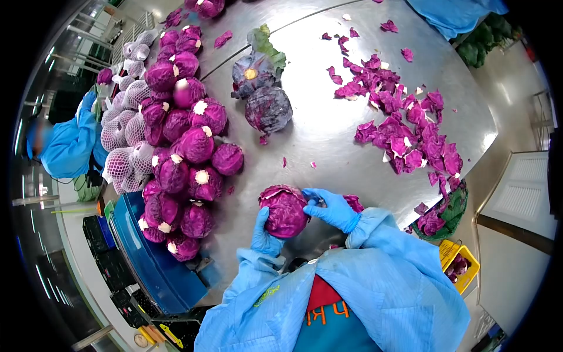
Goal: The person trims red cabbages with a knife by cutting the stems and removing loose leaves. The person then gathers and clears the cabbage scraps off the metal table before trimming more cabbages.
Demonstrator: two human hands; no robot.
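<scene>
A round red cabbage (285, 212) is held between my hands, just over the near edge of the steel table. My gloved left hand (265, 236) cups its left side from below. On the other side, the bent fingers of my gloved right hand (332, 209) press at the edge of the head; whether a leaf is pinched there cannot be made out. A loose purple leaf (353, 203) shows behind my right hand. Farther up the table sit two darker heads, a bluish cabbage with its stem up (252, 73) and a dark cabbage (268, 110).
Trimmed red cabbages (196, 145) are piled at the left, beside heads in white foam nets (126, 129). Stripped leaves (404, 126) lie scattered at the right, above a green basket (451, 220) and yellow crate (459, 264). A blue bin (143, 252) and a person in blue (70, 144) are left.
</scene>
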